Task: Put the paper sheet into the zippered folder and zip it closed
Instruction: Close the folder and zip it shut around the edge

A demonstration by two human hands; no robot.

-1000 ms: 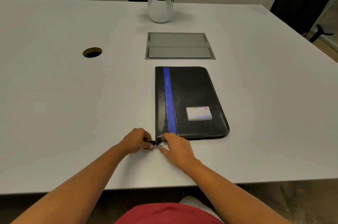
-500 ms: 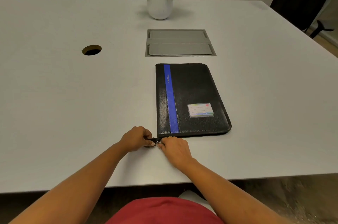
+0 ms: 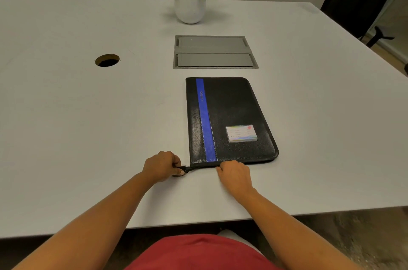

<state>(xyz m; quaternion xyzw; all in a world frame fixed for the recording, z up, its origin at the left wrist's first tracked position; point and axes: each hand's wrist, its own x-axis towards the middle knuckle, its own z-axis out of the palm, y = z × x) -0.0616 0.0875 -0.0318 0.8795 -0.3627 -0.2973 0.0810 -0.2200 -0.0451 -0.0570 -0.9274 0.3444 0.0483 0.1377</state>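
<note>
Since 0.5 s ago the 2 hands have drawn apart. They were pinched together at the near-left corner of the flat black textured zippered folder (image 3: 229, 119); now the right hand (image 3: 235, 173) sits farther right along the folder's near edge, while the left hand (image 3: 162, 166) stays just off that corner. The folder lies where it lay.

The folder rests closed on the pale grey matte counter (image 3: 88, 126), its long sides running away from the person. Its near edge touches the right hand's knuckles, and the left hand is just beside its near-left corner. The left hand is curled into a fist, fingers clamped on the black zipper tail strip (image 3: 187, 168) that sticks out from the corner. The right hand is also closed, fingertips pressed at the zipper line; what it pinches is hidden under the fingers.

The folder has a grainy leather-like cover with rounded right corners, a glossy blue stripe (image 3: 206, 119) down its left part, and a small clear-sleeved white label card (image 3: 241, 133) near the lower right. The paper sheet is not visible.
</note>
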